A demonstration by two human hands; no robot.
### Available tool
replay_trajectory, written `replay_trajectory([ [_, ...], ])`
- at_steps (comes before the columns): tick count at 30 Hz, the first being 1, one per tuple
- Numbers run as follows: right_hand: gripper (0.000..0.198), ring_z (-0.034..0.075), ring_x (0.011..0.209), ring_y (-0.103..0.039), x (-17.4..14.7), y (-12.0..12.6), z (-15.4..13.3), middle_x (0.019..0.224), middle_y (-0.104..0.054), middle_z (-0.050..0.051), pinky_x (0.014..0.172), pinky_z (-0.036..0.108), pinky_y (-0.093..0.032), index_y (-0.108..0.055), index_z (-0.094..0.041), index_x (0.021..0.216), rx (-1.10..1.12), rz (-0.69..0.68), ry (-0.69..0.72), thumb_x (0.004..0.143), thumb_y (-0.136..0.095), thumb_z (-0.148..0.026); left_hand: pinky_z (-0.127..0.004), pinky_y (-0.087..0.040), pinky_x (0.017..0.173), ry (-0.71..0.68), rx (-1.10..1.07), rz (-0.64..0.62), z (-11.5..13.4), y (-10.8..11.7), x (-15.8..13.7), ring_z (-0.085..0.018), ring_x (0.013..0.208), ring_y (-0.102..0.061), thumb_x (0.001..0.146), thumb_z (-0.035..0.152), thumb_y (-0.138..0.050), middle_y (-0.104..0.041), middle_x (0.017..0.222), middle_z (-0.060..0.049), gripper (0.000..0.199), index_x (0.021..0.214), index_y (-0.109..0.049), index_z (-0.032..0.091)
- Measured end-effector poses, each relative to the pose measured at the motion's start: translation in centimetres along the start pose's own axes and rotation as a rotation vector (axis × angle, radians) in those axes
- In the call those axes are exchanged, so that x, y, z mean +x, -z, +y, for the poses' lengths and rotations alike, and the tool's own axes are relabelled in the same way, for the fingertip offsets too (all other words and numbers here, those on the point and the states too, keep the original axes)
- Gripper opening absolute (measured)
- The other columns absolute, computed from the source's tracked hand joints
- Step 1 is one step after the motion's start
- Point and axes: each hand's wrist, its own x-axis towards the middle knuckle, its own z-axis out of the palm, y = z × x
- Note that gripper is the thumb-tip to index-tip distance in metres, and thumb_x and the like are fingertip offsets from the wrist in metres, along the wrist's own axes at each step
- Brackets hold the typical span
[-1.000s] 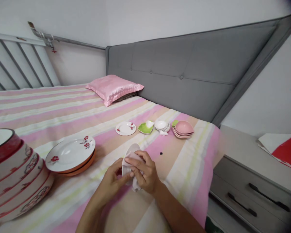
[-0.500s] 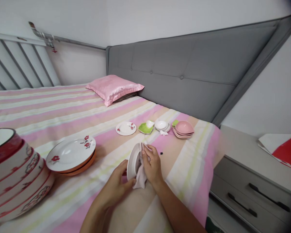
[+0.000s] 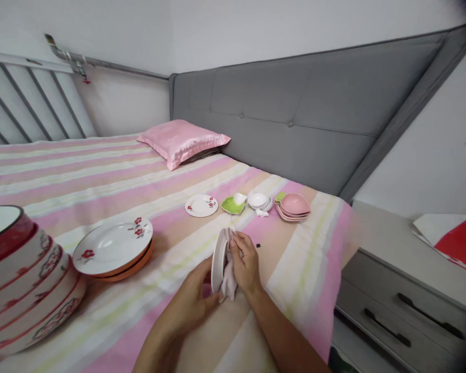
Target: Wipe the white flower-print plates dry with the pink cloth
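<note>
A white dish (image 3: 216, 261), plate or shallow bowl, stands tilted on edge above the bed. My left hand (image 3: 198, 285) grips it from the left, with the thumb at its lower rim and the other fingers mostly hidden behind it. Pinched in my right hand (image 3: 245, 261) is a pale pinkish cloth (image 3: 229, 282), pressed against the dish's inner side near the upper rim. The cloth's lower end hangs down beside my left thumb. Part of the dish's inside is covered by the cloth and my right fingers.
Stacked red-and-white bowls (image 3: 27, 295) stand at left beside plates with red flowers (image 3: 112, 246). Farther off lie a small flowered plate (image 3: 201, 206), a green leaf dish (image 3: 233, 206), small white dishes (image 3: 258, 200) and pink dishes (image 3: 295, 204). A nightstand (image 3: 396, 259) is at right.
The dish has moved slightly right and turned more edge-on to me. My left hand has shifted right with it, while the right hand and cloth stay at the upper rim.
</note>
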Motion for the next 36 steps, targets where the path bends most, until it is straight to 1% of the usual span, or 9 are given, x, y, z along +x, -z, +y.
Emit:
replay_trajectory([
  [3,0.035,0.02,0.111,-0.052,-0.1,0.4,-1.0,0.117,-0.054,0.009,0.096,0.037,-0.043,-0.058,-0.024,0.122,0.015,-0.009,0.127,0.091,-0.042,-0.025,-0.033,-0.042,0.091,-0.011,0.058,0.005,0.5,0.5,-0.1,-0.022,0.104,-0.054,0.069,0.005,-0.052,-0.06,0.118,-0.008,0.049,0.116,-0.055,0.015],
  [10,0.041,0.02,0.109,-0.054,-0.9,0.9,-3.2,0.124,-0.048,0.009,0.088,0.033,-0.051,-0.055,-0.027,0.125,-0.019,-0.159,0.435,0.086,-0.049,-0.016,-0.029,-0.045,0.079,0.024,0.166,0.0,2.0,1.9,-1.2,-0.019,0.085,-0.056,0.069,0.007,-0.049,-0.065,0.102,-0.004,0.041,0.108,-0.056,0.016],
  [14,0.042,0.021,0.111,-0.054,-1.2,0.9,-3.6,0.125,-0.047,0.01,0.086,0.032,-0.052,-0.057,-0.026,0.124,-0.025,-0.202,0.574,0.084,-0.052,-0.015,-0.027,-0.045,0.072,0.012,0.225,0.08,2.6,2.5,-1.5,-0.018,0.078,-0.057,0.068,0.009,-0.05,-0.065,0.093,-0.003,0.041,0.108,-0.057,0.017],
  [17,0.041,0.021,0.111,-0.054,-1.2,0.9,-3.8,0.125,-0.047,0.011,0.087,0.032,-0.051,-0.058,-0.024,0.123,-0.025,-0.2,0.598,0.084,-0.052,-0.015,-0.026,-0.044,0.066,-0.005,0.236,0.156,3.0,2.8,-1.6,-0.018,0.073,-0.056,0.066,0.011,-0.051,-0.064,0.08,-0.001,0.039,0.104,-0.059,0.016],
  [22,0.038,0.019,0.108,-0.055,-1.2,0.9,-3.9,0.123,-0.049,0.01,0.084,0.029,-0.052,-0.058,-0.025,0.122,-0.037,-0.208,0.537,0.086,-0.051,-0.018,-0.024,-0.041,0.058,0.026,0.188,0.179,3.1,2.7,-1.2,-0.016,0.065,-0.051,0.066,0.013,-0.048,-0.059,0.07,0.002,0.028,0.091,-0.061,0.014],
  [26,0.038,0.018,0.109,-0.055,-1.1,0.6,-3.6,0.124,-0.05,0.009,0.089,0.031,-0.05,-0.055,-0.026,0.125,-0.086,-0.17,0.359,0.089,-0.046,-0.02,-0.024,-0.04,0.058,0.053,0.157,0.168,2.4,2.3,-0.7,-0.015,0.065,-0.049,0.067,0.014,-0.047,-0.057,0.071,0.001,0.021,0.083,-0.059,0.014],
  [29,0.037,0.018,0.108,-0.055,-0.9,0.3,-3.0,0.121,-0.053,0.008,0.091,0.031,-0.048,-0.055,-0.026,0.125,-0.138,-0.126,0.227,0.09,-0.042,-0.023,-0.027,-0.044,0.065,0.046,0.136,0.178,1.7,2.1,-0.5,-0.018,0.073,-0.054,0.067,0.016,-0.049,-0.06,0.08,-0.001,0.023,0.088,-0.057,0.014],
  [33,0.034,0.019,0.104,-0.057,-0.7,-0.1,-2.1,0.115,-0.057,0.007,0.09,0.031,-0.047,-0.059,-0.025,0.12,-0.24,-0.125,0.054,0.091,-0.04,-0.027,-0.032,-0.046,0.078,0.05,0.135,0.194,0.9,1.7,-0.2,-0.023,0.085,-0.058,0.066,0.019,-0.058,-0.065,0.097,-0.007,0.035,0.101,-0.055,0.012],
  [36,0.032,0.02,0.099,-0.059,-0.7,-0.3,-1.4,0.109,-0.06,0.007,0.086,0.032,-0.048,-0.062,-0.024,0.115,-0.328,-0.182,-0.065,0.091,-0.041,-0.027,-0.032,-0.047,0.075,0.094,0.163,0.19,0.5,1.4,0.0,-0.023,0.084,-0.059,0.064,0.018,-0.061,-0.067,0.094,-0.007,0.034,0.097,-0.058,0.012],
])
